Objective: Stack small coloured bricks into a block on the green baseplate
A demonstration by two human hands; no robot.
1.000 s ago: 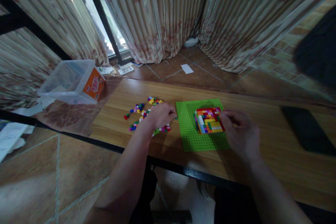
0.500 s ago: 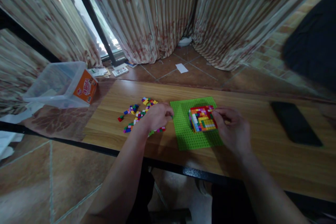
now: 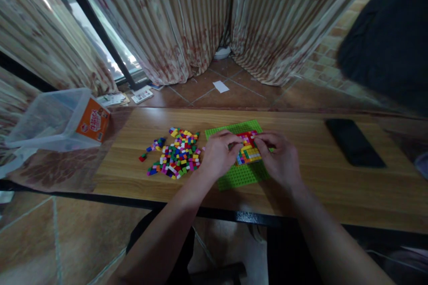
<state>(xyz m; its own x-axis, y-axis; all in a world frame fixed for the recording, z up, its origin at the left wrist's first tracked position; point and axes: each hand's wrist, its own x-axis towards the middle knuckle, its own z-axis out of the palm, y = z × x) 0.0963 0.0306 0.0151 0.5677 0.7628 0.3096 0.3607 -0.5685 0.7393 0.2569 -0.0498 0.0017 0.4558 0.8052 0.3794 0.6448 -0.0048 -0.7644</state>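
A small block built of many-coloured toy bricks point(image 3: 249, 153) stands on a green studded baseplate point(image 3: 236, 180) in front of me. My left hand point(image 3: 220, 151) is over its left side, thumb and fingers pinched together. Whatever lies between those fingertips is too small to make out. On the opposite side, my right hand point(image 3: 280, 156) has its thumb and curled fingers closed at the right edge of the brick build. Both hands hide parts of the build and the plate. Left of the plate lies a spread pile of loose toy bricks point(image 3: 180, 153).
A black phone-like slab point(image 3: 355, 142) lies on the right of the wooden table point(image 3: 309, 187). Beyond the table's left end is a clear plastic bin point(image 3: 47, 120) with an orange label. Papers point(image 3: 142, 95) are on the floor near the striped curtains point(image 3: 187, 22).
My left hand has moved right, from the loose bricks to the brick build. My right hand stays at the build's right edge. The camera view has shifted slightly.
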